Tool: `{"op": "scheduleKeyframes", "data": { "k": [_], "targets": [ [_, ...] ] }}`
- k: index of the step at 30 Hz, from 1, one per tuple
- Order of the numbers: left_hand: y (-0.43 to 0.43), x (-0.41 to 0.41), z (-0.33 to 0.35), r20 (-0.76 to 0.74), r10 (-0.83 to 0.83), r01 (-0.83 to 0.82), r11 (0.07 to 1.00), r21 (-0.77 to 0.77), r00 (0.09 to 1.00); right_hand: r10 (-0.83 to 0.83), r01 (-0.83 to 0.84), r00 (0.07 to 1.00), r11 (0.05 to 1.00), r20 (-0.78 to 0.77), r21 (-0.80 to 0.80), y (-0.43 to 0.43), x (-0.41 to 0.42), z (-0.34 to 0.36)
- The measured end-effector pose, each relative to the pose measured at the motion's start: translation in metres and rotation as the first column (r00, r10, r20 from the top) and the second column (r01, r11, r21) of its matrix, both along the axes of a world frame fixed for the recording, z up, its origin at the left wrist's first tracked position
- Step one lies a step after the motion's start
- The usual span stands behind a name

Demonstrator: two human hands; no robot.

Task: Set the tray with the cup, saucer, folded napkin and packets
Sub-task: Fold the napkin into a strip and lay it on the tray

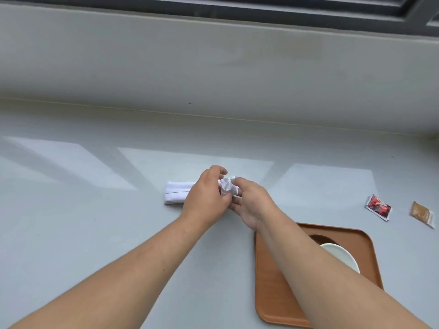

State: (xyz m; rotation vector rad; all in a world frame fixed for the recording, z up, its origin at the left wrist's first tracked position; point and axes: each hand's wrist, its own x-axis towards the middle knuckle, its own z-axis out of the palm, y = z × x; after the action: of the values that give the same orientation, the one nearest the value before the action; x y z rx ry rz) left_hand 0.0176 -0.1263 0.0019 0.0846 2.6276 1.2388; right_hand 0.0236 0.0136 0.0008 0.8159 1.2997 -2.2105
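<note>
A white napkin (177, 192) lies on the grey counter as a long folded strip. My left hand (205, 198) and my right hand (249, 203) both pinch its right end, which is bunched up between the fingers. To the lower right sits a brown tray (273, 288) holding a white saucer (342, 256); my right forearm hides much of it, and I see no cup. A red packet (378, 207) and a brown packet (422, 214) lie on the counter beyond the tray, to the right.
A pale wall (213, 67) rises behind the counter with a dark window frame (285, 10) above it. The counter (71, 210) stretches wide to the left.
</note>
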Motion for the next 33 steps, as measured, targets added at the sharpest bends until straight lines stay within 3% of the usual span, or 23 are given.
{"op": "scheduleKeyframes", "data": {
  "k": [3,6,9,11,13,15,17,21,24,26,29,33],
  "targets": [
    [0.003,0.007,-0.002,0.101,-0.053,0.040,0.991,0.129,0.993,0.058,-0.056,0.994,0.998,-0.091,0.030,0.009,0.003,-0.003],
    [0.001,0.012,0.000,0.180,-0.105,0.059,0.968,0.244,0.978,0.084,-0.072,0.996,0.965,-0.040,0.253,0.011,0.003,-0.004],
    [-0.011,0.009,0.007,0.058,-0.081,0.078,0.996,0.048,0.995,0.227,-0.175,0.972,0.868,-0.059,0.465,0.016,0.000,0.008],
    [-0.020,0.003,0.012,0.053,-0.078,0.082,0.994,-0.076,0.996,0.358,-0.258,0.927,0.828,-0.115,0.497,0.024,-0.002,0.022],
    [-0.027,-0.004,0.020,0.187,-0.115,0.133,0.987,-0.087,0.976,0.483,-0.365,0.865,0.790,-0.133,0.493,0.034,-0.004,0.034],
    [-0.028,-0.008,0.026,0.346,-0.167,0.166,0.986,0.034,0.923,0.577,-0.445,0.807,0.736,-0.127,0.510,0.042,-0.006,0.043],
    [-0.025,-0.008,0.026,0.431,-0.201,0.150,0.977,0.151,0.880,0.561,-0.438,0.819,0.749,-0.124,0.497,0.045,-0.006,0.045],
    [-0.012,0.003,0.021,0.472,-0.213,0.074,0.952,0.297,0.855,0.357,-0.290,0.931,0.853,-0.080,0.434,0.047,-0.001,0.039],
    [0.000,0.019,0.021,0.523,-0.266,0.044,0.916,0.398,0.810,0.378,-0.310,0.923,0.842,-0.074,0.442,0.057,0.007,0.038],
    [0.008,0.033,0.020,0.564,-0.309,0.092,0.921,0.379,0.766,0.365,-0.283,0.928,0.822,-0.076,0.494,0.069,0.008,0.044],
    [0.021,0.065,0.015,0.618,-0.342,0.174,0.933,0.316,0.708,0.401,-0.272,0.915,0.707,-0.053,0.653,0.092,0.006,0.051],
    [0.039,0.108,0.003,0.678,-0.294,0.144,0.952,0.270,0.674,0.519,-0.364,0.853,0.527,0.048,0.768,0.113,0.012,0.044]
  ]
}}
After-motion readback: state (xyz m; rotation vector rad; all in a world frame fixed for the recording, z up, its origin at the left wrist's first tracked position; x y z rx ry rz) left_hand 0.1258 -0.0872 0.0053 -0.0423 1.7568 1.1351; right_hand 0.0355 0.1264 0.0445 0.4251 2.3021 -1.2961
